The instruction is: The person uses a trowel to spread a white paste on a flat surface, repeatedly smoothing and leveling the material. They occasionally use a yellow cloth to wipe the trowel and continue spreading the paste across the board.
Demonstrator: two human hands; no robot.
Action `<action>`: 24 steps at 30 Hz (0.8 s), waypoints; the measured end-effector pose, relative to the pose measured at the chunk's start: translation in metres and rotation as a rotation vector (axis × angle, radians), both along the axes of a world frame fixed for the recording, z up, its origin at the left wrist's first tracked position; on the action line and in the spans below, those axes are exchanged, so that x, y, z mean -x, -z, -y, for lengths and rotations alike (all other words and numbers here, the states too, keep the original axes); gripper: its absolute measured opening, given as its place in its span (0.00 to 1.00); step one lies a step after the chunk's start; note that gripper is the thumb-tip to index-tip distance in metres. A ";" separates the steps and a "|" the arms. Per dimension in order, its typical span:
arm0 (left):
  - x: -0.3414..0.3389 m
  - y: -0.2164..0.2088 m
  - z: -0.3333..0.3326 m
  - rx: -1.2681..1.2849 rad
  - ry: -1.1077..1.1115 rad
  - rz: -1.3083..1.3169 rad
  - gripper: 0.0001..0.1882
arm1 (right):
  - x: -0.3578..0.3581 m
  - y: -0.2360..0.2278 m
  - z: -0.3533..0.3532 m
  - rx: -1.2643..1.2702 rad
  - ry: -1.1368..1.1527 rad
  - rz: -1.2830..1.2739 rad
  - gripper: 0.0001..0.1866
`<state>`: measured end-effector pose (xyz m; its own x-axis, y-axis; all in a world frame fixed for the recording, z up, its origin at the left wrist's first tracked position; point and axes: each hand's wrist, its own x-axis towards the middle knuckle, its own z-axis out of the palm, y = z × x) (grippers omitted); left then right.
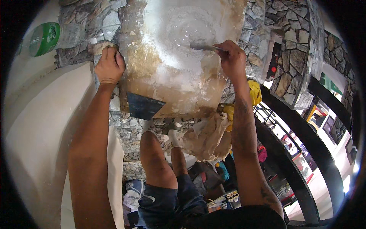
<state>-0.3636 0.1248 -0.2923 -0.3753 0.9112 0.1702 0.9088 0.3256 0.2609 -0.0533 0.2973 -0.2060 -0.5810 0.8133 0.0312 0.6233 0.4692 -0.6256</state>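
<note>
A worn wooden board (pixel 183 95), smeared with white residue, lies in front of me on a stone-patterned surface. On its far part sits a ring-shaped patch of wet, pale grey-white mix (pixel 179 34). My right hand (pixel 231 57) is closed round a putty knife, whose flat blade (pixel 201 46) reaches left to the near side of the wet patch. My left hand (pixel 109 65) rests beside the board's left edge with its fingers curled in; whatever they may hold is hidden. A dark flat plate (pixel 145 105) lies at the board's near left corner.
A clear plastic bottle with a green label (pixel 47 38) is at the far left. Crumpled brown paper (pixel 206 139) lies below the board, near my legs. Something yellow (pixel 254 91) is beside my right forearm. Black curved rails (pixel 305 129) run along the right, with stone-patterned pillars behind.
</note>
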 end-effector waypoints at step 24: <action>0.000 -0.004 0.001 0.059 -0.026 0.021 0.09 | 0.008 -0.001 0.043 0.044 0.061 -0.117 0.09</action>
